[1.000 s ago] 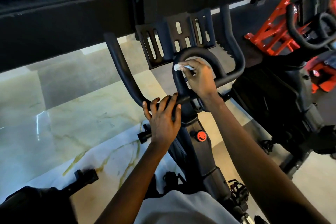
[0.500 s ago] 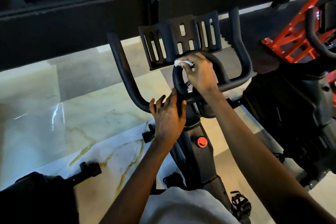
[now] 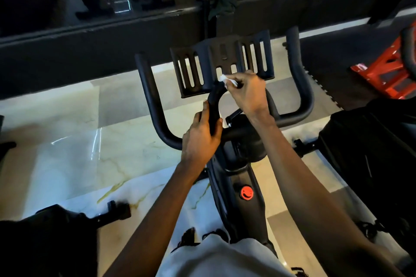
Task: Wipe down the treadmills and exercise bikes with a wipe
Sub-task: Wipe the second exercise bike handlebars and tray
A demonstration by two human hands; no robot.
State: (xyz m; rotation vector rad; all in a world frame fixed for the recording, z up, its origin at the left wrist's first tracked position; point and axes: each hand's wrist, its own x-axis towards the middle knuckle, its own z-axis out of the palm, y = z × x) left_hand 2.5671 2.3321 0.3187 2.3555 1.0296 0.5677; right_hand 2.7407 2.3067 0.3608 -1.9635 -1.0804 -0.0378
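A black exercise bike (image 3: pixel 238 200) stands right in front of me, with wide handlebars (image 3: pixel 153 105) and a slotted tablet holder (image 3: pixel 216 63). My right hand (image 3: pixel 249 94) pinches a small white wipe (image 3: pixel 225 79) against the top of the inner handlebar loop (image 3: pixel 213 105), just below the tablet holder. My left hand (image 3: pixel 200 139) grips the left side of that same loop, thumb on its inner face. A red knob (image 3: pixel 247 192) sits on the bike frame below the hands.
Another dark exercise bike (image 3: pixel 371 153) stands close on the right and a red machine frame (image 3: pixel 382 74) is behind it. A dark seat or machine part (image 3: pixel 45 238) lies at the lower left. A low black wall (image 3: pixel 90 51) runs ahead. The floor is glossy marble tile (image 3: pixel 78 141).
My left hand has moved from the crossbar up onto the left side of the inner loop and now grips it. My right hand has carried the wipe further up the loop's top.
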